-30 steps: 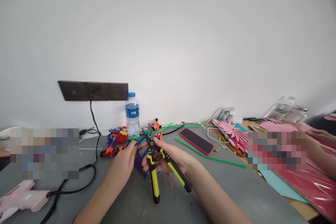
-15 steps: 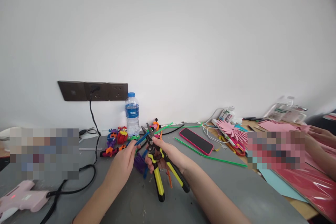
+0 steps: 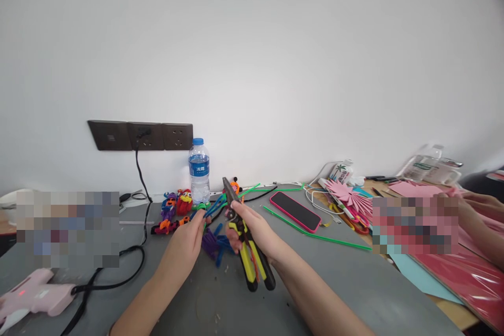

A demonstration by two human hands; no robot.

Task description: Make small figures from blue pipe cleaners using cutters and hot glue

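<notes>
My right hand [image 3: 252, 228] is wrapped round yellow-and-black pliers [image 3: 248, 257], their jaws closed and pointing up and away. Pinched in my left hand [image 3: 190, 231] are blue pipe cleaners [image 3: 216, 208], whose far ends reach toward the pliers' jaws. Whether the jaws touch them I cannot tell. Just below, purple pipe cleaner pieces [image 3: 210, 244] lie on the grey table beside blue ones. Behind my left hand sit small pipe cleaner figures: a red and yellow one [image 3: 184, 202] and a purple and orange one [image 3: 169, 205].
A water bottle [image 3: 199, 170] stands against the wall. Right of my hands lie a phone [image 3: 295, 211] and a long green pipe cleaner [image 3: 315, 233]. A pink glue gun [image 3: 37, 296] with a black cord rests at left. Another person's hands [image 3: 478, 215] are over pink paper at right.
The pliers' handles and jaws have come together, and the tool has turned more upright, slightly to the right. My left hand stays nearly still, holding the blue pipe cleaners.
</notes>
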